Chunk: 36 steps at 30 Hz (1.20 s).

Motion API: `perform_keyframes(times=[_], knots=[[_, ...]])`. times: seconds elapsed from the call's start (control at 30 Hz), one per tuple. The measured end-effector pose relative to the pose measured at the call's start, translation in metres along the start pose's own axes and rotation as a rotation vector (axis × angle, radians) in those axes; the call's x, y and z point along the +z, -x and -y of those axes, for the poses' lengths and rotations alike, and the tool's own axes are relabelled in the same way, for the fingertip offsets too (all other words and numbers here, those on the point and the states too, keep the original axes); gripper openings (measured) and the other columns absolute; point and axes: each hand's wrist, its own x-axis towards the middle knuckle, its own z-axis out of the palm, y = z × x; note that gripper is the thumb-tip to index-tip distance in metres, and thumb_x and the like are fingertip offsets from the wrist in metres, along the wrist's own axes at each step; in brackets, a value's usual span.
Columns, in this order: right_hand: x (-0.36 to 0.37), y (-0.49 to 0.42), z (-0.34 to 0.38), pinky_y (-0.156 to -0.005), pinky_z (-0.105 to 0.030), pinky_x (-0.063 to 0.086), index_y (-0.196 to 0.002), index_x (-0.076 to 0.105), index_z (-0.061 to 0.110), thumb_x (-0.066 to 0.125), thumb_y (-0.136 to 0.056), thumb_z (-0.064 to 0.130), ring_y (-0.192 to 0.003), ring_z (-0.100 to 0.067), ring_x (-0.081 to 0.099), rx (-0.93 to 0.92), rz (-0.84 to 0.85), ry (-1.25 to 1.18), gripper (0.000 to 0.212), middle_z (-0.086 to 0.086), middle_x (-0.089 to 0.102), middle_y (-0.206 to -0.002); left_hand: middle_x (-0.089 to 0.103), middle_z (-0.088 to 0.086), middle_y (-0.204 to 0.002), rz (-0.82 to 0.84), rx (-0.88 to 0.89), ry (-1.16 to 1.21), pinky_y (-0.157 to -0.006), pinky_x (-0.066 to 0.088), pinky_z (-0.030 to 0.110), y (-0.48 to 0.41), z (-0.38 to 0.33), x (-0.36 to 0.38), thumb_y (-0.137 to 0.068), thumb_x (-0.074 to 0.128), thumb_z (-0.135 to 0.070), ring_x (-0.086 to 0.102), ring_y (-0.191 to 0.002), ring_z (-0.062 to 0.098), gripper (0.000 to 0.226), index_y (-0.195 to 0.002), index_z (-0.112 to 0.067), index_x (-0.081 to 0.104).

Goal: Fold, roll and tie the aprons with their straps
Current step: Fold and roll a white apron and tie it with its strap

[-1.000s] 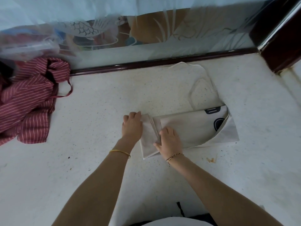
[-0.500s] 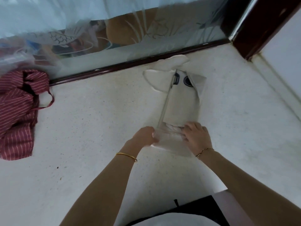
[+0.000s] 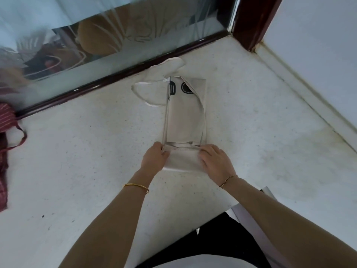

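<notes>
The left grip (image 3: 154, 159) and right grip (image 3: 214, 161) hold the rolled end of the cream apron (image 3: 185, 117) on the white desk (image 3: 77, 151).

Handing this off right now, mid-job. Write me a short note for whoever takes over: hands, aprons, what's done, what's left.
Left hand: grips the left end of the roll.
Right hand: grips the right end.
Beige apron: folded into a long strip on the white counter, with its near end turned into the short roll. Its straps lie loose at the far end by the glass.
Red striped apron: bunched at the left edge, unfolded.
Done: beige fold, roll begun.
Left: finish the roll, tie it with the straps, then do the red one.
</notes>
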Motion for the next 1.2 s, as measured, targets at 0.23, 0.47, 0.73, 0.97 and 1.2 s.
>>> perform_keyframes(times=[0.23,0.47,0.73,0.97,1.2], knots=[[-0.001,0.008,-0.008,-0.090,-0.043,0.052,-0.114,0.060,0.004,0.073,-0.069,0.020,-0.116,-0.030,0.056,-0.037,0.241,-0.015,0.049,-0.012,0.058,-0.126,0.050,0.007,-0.100,0.083,-0.145,0.329,-0.076,0.045,0.033,-0.002,0.002,-0.005,-0.089,0.059,-0.013,0.052,-0.091,0.024,0.027,-0.111,-0.012,0.043],[-0.019,-0.027,-0.009,-0.068,-0.027,0.044,-0.092,0.064,0.003,0.052,-0.090,0.017,-0.081,-0.022,0.057,0.254,0.202,-0.239,0.018,-0.004,0.056,-0.096,0.055,0.000,-0.115,-0.020,0.235,0.450,-0.084,0.036,0.018,0.012,0.005,-0.016,-0.087,0.054,-0.038,0.051,-0.103,0.012,0.033,-0.098,-0.011,0.068],[-0.020,-0.051,-0.016,-0.048,-0.023,0.025,-0.065,0.039,0.010,0.055,-0.090,0.021,-0.059,-0.015,0.037,0.559,0.111,-0.442,0.032,0.002,0.039,-0.059,0.058,-0.006,-0.102,0.042,0.124,0.492,-0.070,0.044,0.016,0.010,0.003,-0.014,-0.091,0.060,-0.029,0.057,-0.090,0.006,0.030,-0.117,-0.015,0.051],[-0.011,-0.066,-0.007,-0.050,-0.027,0.032,-0.077,0.042,0.011,0.049,-0.094,0.024,-0.062,-0.020,0.044,0.648,0.071,-0.287,0.022,0.000,0.044,-0.064,0.055,0.006,-0.093,-0.098,-0.003,0.152,-0.069,0.047,0.035,-0.010,-0.010,-0.005,-0.096,0.049,-0.030,0.056,-0.084,0.025,0.027,-0.107,-0.006,0.045],[-0.009,-0.076,0.002,-0.056,-0.029,0.035,-0.091,0.033,0.015,0.051,-0.092,0.020,-0.069,-0.023,0.046,0.740,0.109,-0.104,0.019,-0.002,0.040,-0.073,0.048,0.006,-0.122,-0.345,0.438,-0.271,-0.093,0.046,0.038,-0.005,-0.009,-0.004,-0.083,0.066,-0.031,0.045,-0.114,0.026,0.043,-0.118,-0.012,0.049]])
